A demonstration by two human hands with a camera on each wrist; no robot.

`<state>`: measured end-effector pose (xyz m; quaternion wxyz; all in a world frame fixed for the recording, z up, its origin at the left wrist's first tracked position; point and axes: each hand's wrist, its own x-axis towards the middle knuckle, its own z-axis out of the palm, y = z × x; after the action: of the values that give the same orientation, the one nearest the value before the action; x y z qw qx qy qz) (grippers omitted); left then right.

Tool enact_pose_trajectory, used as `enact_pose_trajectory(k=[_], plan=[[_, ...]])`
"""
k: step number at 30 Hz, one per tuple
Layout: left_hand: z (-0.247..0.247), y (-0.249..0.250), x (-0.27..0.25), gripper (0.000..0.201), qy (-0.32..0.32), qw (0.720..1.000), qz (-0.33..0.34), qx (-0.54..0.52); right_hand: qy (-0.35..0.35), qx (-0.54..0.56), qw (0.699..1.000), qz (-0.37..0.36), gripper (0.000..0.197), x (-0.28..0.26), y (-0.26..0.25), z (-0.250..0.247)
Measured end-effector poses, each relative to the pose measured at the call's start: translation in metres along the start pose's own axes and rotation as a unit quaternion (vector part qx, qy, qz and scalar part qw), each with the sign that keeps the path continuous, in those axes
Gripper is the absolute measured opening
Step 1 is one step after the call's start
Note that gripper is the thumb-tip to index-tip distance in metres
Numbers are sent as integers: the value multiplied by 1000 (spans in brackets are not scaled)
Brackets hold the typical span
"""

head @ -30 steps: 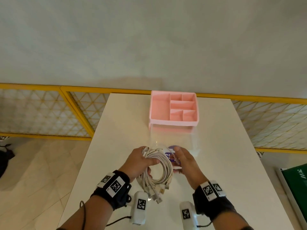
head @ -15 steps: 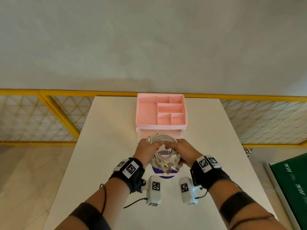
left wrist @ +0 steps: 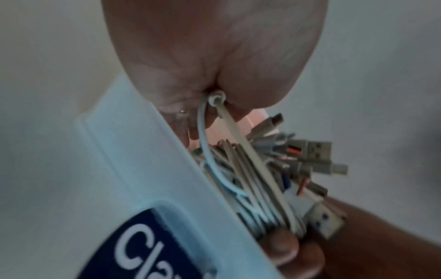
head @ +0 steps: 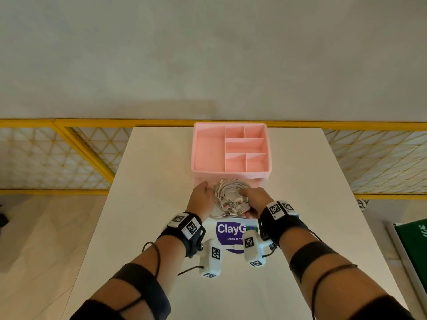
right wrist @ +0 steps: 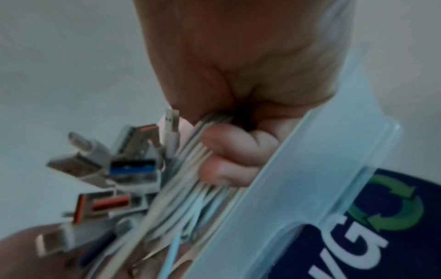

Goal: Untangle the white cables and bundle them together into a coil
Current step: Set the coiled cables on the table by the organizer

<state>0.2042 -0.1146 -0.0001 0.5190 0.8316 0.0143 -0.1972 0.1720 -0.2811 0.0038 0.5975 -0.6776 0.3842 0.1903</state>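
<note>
Just in front of the pink compartmented plastic organiser (head: 231, 148), over the white table (head: 147, 181), we're holding the coil of white USB cables (head: 227, 196) in both hands. Right hand (head: 254, 199) is curling its fingers (right wrist: 229, 154) round the strands so the loops stay gathered, plugs fanning out one side. Left hand (head: 201, 199) is steadying the far edge; it seems to pinch a loop in the blurry wrist view. A translucent lid with a purple label (head: 231, 234) lies underneath.

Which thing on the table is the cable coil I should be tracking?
On the white table, look just in front of the pink organiser tray. The cable coil sits there between the left hand and right hand. It alone is a ring of white cords bristling with metal USB plugs.
</note>
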Motion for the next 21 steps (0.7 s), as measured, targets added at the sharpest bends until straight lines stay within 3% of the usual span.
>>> enact_pose_trajectory(k=[3, 7, 10, 13, 17, 21], plan=[[2, -5, -9, 39, 20, 994, 70, 86, 21, 22, 1000, 3, 26, 5, 3, 5], [-5, -6, -14, 33, 49, 981, 162, 93, 36, 58, 998, -13, 35, 8, 5, 10], [-12, -9, -11, 34, 35, 947, 226, 225, 39, 63, 997, -14, 41, 9, 7, 12], [-21, -13, -11, 37, 66, 905, 219, 360, 34, 62, 997, -18, 47, 6, 7, 10], [-20, -17, -12, 45, 33, 931, 182, 314, 35, 59, 997, -46, 52, 1, 6, 9], [-15, -29, -16, 48, 40, 907, 223, 354, 65, -92, 988, -107, 71, -7, 11, 12]])
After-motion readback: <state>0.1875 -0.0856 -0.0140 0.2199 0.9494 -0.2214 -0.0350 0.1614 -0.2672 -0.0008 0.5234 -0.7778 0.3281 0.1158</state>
